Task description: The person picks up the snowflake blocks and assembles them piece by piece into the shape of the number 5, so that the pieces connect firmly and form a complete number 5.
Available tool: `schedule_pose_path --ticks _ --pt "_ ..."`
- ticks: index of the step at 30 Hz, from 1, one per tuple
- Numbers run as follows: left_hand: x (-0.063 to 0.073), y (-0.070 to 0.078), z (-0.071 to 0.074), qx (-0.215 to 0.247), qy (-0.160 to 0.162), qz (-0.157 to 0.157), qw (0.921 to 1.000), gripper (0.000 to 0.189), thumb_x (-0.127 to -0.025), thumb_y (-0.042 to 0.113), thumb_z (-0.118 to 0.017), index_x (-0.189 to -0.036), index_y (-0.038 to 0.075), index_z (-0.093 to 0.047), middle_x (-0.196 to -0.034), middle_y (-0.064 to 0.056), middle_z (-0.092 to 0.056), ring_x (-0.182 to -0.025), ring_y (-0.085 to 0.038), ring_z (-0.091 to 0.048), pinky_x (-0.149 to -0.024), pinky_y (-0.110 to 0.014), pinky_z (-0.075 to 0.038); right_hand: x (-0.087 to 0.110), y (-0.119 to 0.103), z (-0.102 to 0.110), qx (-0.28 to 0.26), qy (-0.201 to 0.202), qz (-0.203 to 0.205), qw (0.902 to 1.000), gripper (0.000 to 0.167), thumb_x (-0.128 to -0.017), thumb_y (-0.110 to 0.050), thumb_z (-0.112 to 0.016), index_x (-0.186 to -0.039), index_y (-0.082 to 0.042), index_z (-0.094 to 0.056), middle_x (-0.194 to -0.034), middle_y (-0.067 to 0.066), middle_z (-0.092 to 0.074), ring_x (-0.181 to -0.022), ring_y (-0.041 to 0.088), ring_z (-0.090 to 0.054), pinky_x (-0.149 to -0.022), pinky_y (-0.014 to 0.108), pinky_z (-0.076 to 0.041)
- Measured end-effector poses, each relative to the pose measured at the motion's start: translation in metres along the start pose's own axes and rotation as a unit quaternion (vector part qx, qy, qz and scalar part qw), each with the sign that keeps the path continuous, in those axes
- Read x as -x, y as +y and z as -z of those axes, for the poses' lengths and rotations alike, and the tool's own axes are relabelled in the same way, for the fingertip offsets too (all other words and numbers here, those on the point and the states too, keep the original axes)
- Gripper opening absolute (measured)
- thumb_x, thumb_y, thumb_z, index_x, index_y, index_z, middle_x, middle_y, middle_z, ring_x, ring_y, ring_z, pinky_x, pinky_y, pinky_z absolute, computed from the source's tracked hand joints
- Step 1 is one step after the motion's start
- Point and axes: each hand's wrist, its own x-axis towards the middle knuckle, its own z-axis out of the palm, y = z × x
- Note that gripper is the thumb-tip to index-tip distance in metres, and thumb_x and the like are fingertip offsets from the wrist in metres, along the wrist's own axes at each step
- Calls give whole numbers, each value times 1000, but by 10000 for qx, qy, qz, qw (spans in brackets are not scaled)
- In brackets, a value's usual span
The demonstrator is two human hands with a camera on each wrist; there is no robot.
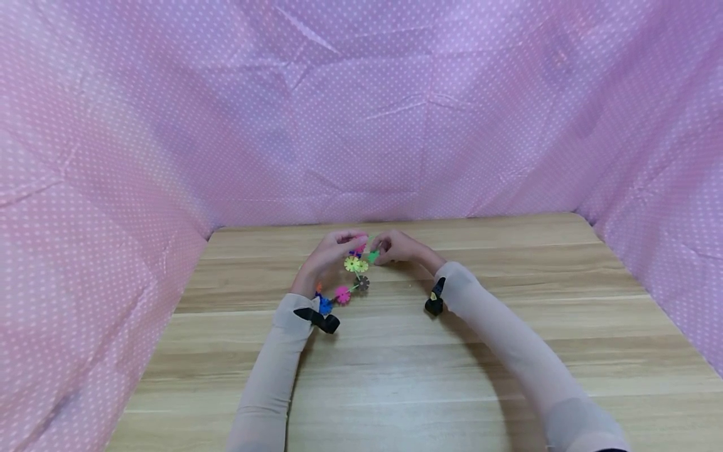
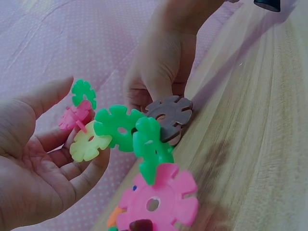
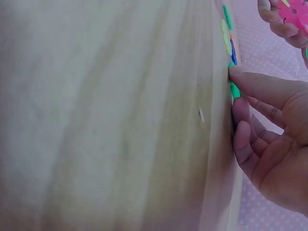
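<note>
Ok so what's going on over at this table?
A person is handling a chain of colourful flower-shaped discs. Their left hand holds the chain at a pink disc, while their right hand pinches a green disc; I can't tell whether that's joined on. More linked discs curve back toward the left sleeve.

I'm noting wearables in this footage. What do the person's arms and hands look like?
The left sleeve and right sleeve are long, pale beige and plain, reaching the wrists. A black band circles the left cuff, with another at the right. The left hand and right hand wear no gloves.
</note>
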Motion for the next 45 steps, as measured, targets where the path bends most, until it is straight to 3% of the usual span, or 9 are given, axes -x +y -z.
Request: schedule_pose_path --ticks 3,11,15,20,27,33,39,43,45 --pt "1 -1 -1 164 -27 79 9998 48 -97 42 -69 -134 13 -65 -142 -4 -61 -136 -22 -50 -120 -45 -37 1 0 0 -81 37 -34 10000 25 -88 -4 -78 -109 2 -67 -83 6 -61 -68 12 -52 -60 22 -47" --pt "0 -2 0 172 -23 200 9996 51 -96 46 -69 -132 10 -66 -146 -2 -58 -144 -21 -43 -125 -47 -28 1 -1 1 -29 -74 56 10000 31 -89 -1 -75 -119 2 -70 -89 9 -63 -76 13 -53 -66 21 -49" --pt "0 -2 -1 321 -88 179 9993 53 -97 43 -69 -136 7 -63 -145 -9 -57 -139 -22 -46 -123 -47 -32 1 1 2 -90 -158 30 9998 24 -88 -1 -77 -111 2 -70 -87 6 -61 -78 13 -52 -68 21 -50" --pt "0 -2 -1 301 -96 89 9995 51 -98 40 -68 -137 8 -62 -140 -6 -60 -134 -24 -51 -118 -46 -38 1 2 4 -181 -230 -22 9996 23 -85 1 -78 -105 3 -66 -88 6 -59 -77 13 -51 -66 21 -47" --pt "-1 -2 -1 348 -152 -253 9990 45 -100 29 -67 -139 9 -59 -132 -9 -64 -135 -40 -52 -113 -47 -45 5 2 5 -248 -190 -67 9995 24 -84 2 -77 -103 1 -63 -88 5 -61 -75 13 -53 -64 22 -48" --pt "-1 -1 -2 471 -126 -195 9986 40 -100 31 -67 -135 12 -64 -135 -6 -65 -132 -40 -54 -111 -46 -47 11 7 4 -789 135 -114 9967 21 -90 -2 -72 -109 3 -65 -88 5 -68 -73 13 -58 -66 25 -50" --pt "-1 0 -3 491 -89 -107 9987 42 -99 33 -68 -134 10 -65 -135 -6 -66 -135 -35 -53 -113 -44 -45 22 4 10 -1140 841 -261 9896 23 -91 -8 -73 -114 -3 -71 -95 9 -72 -79 18 -65 -72 30 -57" --pt "-1 1 -3 474 -80 -106 9988 43 -100 31 -67 -136 7 -63 -135 -8 -66 -137 -35 -51 -116 -46 -42 27 -1 18 -1418 1269 2 9817 26 -91 -6 -74 -116 0 -71 -93 8 -72 -79 15 -67 -77 33 -61" --pt "-2 1 -4 472 -75 -130 9988 42 -100 31 -67 -134 7 -64 -135 -9 -66 -139 -34 -50 -117 -46 -41 28 -4 20 -1693 1415 107 9753 27 -91 -6 -74 -117 3 -69 -91 4 -72 -79 13 -68 -82 42 -62"
